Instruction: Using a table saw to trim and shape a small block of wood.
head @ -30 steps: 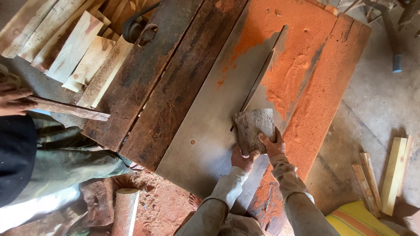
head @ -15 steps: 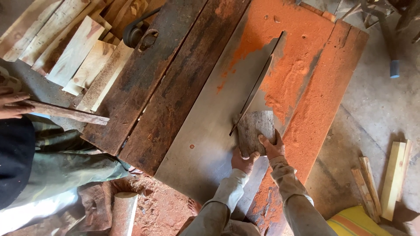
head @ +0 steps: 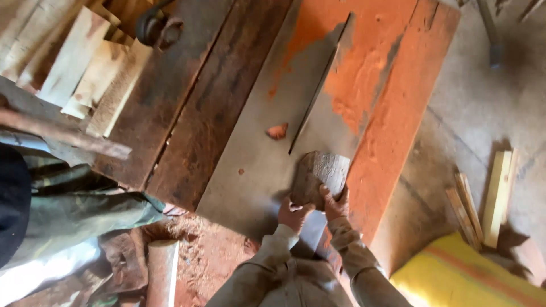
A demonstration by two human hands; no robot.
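A rough, rounded block of wood (head: 319, 175) rests on the grey metal top (head: 256, 142) of a saw table, just short of the near end of the blade slot (head: 318, 88). My left hand (head: 293, 214) grips its near left edge and my right hand (head: 335, 202) grips its near right edge. A small orange wood chip (head: 277, 131) lies left of the slot. Orange sawdust (head: 364, 85) covers the table to the right of the slot.
Dark planks (head: 187, 102) form the table's left side, with pale cut boards (head: 79, 62) stacked beyond. A person in a green sleeve (head: 74, 210) stands at left holding a long stick (head: 62, 133). Wood offcuts (head: 489, 196) and a yellow sack (head: 466, 273) lie on the floor at right.
The wood block has come back toward me along the slot with both hands on it. A small orange chip now lies beside the slot.
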